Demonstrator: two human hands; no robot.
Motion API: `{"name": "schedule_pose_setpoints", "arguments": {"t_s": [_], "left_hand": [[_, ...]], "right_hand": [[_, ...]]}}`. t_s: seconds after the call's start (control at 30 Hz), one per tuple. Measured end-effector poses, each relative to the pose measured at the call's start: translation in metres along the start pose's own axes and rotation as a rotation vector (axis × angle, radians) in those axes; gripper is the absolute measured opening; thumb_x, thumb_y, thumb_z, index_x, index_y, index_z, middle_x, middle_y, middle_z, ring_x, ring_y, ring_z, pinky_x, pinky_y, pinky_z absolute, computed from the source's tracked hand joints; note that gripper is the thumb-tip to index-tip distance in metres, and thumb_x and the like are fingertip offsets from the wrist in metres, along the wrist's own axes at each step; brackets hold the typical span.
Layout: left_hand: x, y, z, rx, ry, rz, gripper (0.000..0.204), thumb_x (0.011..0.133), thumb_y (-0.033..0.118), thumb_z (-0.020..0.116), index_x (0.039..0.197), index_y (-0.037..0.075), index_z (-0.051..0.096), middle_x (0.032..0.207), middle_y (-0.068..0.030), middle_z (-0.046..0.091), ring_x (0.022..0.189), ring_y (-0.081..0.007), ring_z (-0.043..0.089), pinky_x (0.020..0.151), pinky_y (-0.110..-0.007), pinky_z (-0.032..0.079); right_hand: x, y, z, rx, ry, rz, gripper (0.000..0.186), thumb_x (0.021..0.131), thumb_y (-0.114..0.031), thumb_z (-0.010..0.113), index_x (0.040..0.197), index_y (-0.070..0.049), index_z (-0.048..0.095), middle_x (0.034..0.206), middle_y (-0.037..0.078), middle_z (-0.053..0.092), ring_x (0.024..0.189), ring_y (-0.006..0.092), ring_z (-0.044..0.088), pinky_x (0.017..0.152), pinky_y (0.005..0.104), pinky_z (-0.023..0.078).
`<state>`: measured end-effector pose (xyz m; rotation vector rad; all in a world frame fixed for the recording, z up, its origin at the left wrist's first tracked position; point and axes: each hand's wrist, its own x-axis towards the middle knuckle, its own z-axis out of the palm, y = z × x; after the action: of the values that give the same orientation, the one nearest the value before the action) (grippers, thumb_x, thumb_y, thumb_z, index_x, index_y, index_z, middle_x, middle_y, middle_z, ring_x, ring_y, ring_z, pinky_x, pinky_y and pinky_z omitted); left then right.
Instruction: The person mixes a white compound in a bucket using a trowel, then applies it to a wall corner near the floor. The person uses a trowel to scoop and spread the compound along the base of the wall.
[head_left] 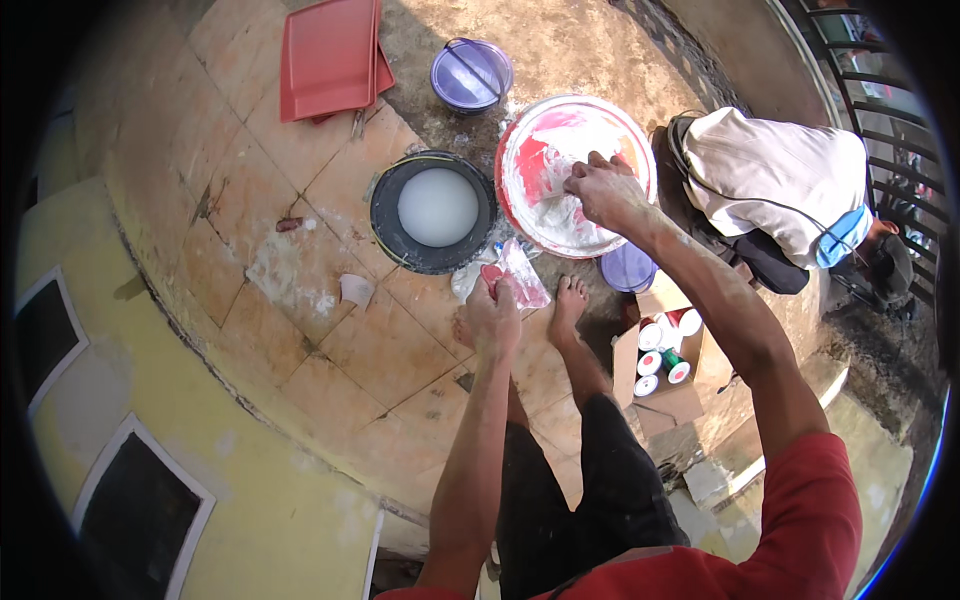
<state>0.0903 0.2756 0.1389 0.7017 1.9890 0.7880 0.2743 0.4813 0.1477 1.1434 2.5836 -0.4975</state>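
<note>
My left hand (pixel 495 318) is closed on a small red object (pixel 492 278), beside a pink-and-white plastic packet (pixel 523 283) in the lower middle. My right hand (pixel 605 193) is closed over a wide white-rimmed container (pixel 545 140) smeared with white paste over pink-red, gripping a pale thin tool (pixel 555 200) whose lower end is in the paste; its exact shape is unclear. Left of that container stands a dark bucket (pixel 385 210) holding a smooth white substance (pixel 437 205).
Red trays (pixel 325 60), purple lidded pails (pixel 470 72) (pixel 628 270) and an open cardboard box (pixel 650 405) of several cylinders surround the work. A person in a white top (pixel 770 180) is bent over by a railing (pixel 880 110). A yellow wall (pixel 190 400) curves along the left.
</note>
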Motion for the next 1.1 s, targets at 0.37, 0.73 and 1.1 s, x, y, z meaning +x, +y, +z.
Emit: {"name": "schedule_pose_setpoints", "arguments": {"t_s": [0.37, 0.73, 1.1], "left_hand": [[0.006, 0.016, 0.01, 0.009, -0.072, -0.044, 0.026, 0.094, 0.021, 0.058, 0.101, -0.003, 0.066, 0.091, -0.0235, 0.071, 0.086, -0.0404, 0.069, 0.076, -0.047, 0.051], [-0.002, 0.001, 0.007, 0.033, -0.023, -0.036, 0.025, 0.094, 0.02, 0.06, 0.103, -0.002, 0.068, 0.086, -0.0196, 0.071, 0.078, -0.0325, 0.069, 0.073, -0.043, 0.052], [0.0, -0.002, 0.01, 0.029, -0.039, -0.054, 0.026, 0.094, 0.021, 0.058, 0.097, -0.004, 0.067, 0.083, -0.0206, 0.071, 0.077, -0.036, 0.068, 0.071, -0.045, 0.05]], "right_hand": [[-0.004, 0.041, 0.018, 0.709, 0.105, 0.542, 0.027, 0.078, -0.011, 0.065, 0.101, 0.002, 0.072, 0.085, 0.024, 0.071, 0.08, 0.0331, 0.072, 0.072, 0.0437, 0.052], [-0.009, 0.027, 0.036, 0.624, 0.127, 0.406, 0.031, 0.074, -0.006, 0.061, 0.102, 0.005, 0.071, 0.09, 0.028, 0.07, 0.087, 0.0421, 0.07, 0.078, 0.0483, 0.054], [-0.023, 0.029, 0.042, 0.418, 0.086, 0.309, 0.025, 0.079, -0.013, 0.065, 0.102, -0.007, 0.073, 0.1, 0.015, 0.072, 0.1, 0.0362, 0.067, 0.084, 0.0513, 0.055]]}}
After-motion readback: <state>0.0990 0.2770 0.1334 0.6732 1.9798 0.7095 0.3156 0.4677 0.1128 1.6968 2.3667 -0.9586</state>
